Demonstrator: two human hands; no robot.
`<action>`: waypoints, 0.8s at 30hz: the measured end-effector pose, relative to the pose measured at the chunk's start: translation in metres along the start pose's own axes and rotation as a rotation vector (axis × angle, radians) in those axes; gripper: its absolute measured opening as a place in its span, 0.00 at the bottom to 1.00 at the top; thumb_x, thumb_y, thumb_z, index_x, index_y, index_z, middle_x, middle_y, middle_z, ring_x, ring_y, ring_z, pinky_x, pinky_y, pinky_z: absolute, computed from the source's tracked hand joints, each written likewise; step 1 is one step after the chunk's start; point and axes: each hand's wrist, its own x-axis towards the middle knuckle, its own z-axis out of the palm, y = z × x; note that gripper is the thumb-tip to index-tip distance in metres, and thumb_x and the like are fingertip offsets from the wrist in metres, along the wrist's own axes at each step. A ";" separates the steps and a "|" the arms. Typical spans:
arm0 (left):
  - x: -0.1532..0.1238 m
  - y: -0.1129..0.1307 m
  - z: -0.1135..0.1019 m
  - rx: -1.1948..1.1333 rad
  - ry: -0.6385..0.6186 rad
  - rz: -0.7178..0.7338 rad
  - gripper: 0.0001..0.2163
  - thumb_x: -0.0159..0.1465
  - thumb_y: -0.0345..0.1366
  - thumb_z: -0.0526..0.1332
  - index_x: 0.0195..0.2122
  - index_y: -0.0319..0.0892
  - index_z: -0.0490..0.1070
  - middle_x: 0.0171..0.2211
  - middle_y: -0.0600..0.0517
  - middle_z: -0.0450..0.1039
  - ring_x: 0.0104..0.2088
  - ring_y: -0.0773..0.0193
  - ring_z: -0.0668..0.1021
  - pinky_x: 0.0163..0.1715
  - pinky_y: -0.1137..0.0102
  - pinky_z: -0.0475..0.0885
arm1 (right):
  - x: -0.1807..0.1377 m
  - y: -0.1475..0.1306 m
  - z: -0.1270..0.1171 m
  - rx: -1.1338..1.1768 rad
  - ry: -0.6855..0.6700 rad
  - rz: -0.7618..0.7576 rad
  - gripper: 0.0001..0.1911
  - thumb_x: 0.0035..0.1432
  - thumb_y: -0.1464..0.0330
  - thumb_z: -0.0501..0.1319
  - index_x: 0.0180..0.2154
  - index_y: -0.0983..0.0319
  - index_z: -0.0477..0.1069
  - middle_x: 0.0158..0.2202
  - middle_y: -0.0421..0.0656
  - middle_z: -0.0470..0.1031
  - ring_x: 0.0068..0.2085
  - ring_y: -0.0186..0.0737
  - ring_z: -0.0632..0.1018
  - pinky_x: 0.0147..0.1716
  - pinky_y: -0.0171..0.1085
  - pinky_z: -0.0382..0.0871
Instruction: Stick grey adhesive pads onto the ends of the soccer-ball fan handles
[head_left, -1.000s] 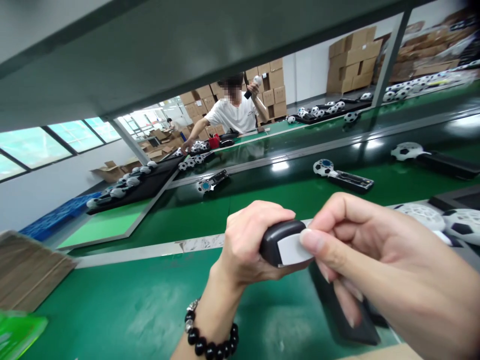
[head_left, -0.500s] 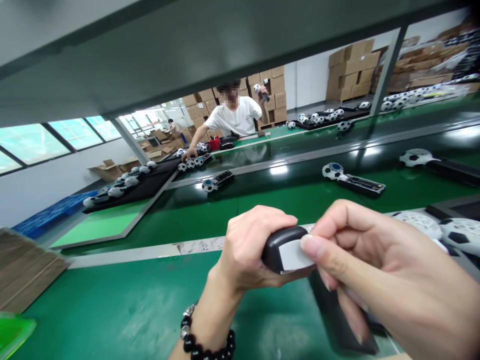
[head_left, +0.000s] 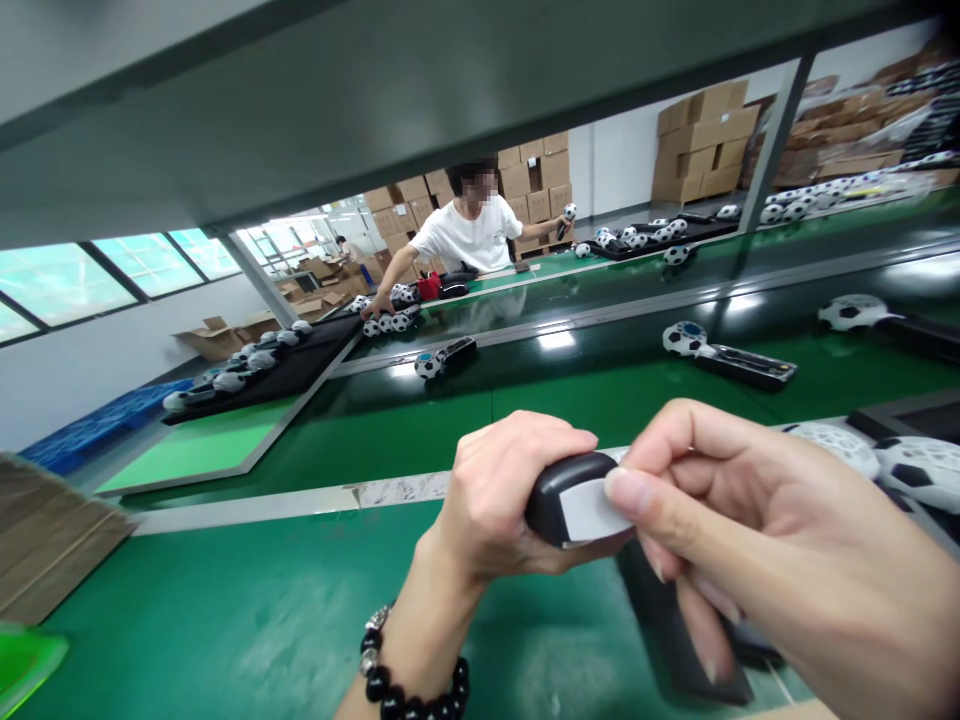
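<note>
the left hand [head_left: 510, 495] is curled tight round the end of a black handle [head_left: 559, 490], held up just above the green bench top [head_left: 225, 600]. the right hand [head_left: 757, 545] meets it from the right, thumb [head_left: 634, 497] pressed flat on a small grey sticker [head_left: 592, 510] on the handle's rounded end, other fingers bent in behind it. the sticker looks to be lying flat already, so the sticking seems mostly done and only the pressing down is left, as far as i can judge. the handle is smooth, glossy plastic, the sticker matte and square-cornered. its far part runs down under the right hand, hidden. a bead bracelet [head_left: 409, 680], dark and shiny, sits on the left wrist. beyond the handle, on the glossy conveyor belt [head_left: 600, 390], lie football-patterned fans [head_left: 724, 352], and across it a co-worker [head_left: 465, 235] holds another.
</note>
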 end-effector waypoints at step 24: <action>-0.001 -0.003 0.000 0.018 0.021 0.027 0.15 0.64 0.44 0.68 0.42 0.37 0.71 0.30 0.46 0.80 0.30 0.59 0.84 0.30 0.69 0.83 | -0.006 0.000 0.004 -0.087 0.056 -0.046 0.16 0.55 0.59 0.72 0.28 0.59 0.69 0.22 0.33 0.71 0.16 0.27 0.72 0.17 0.25 0.64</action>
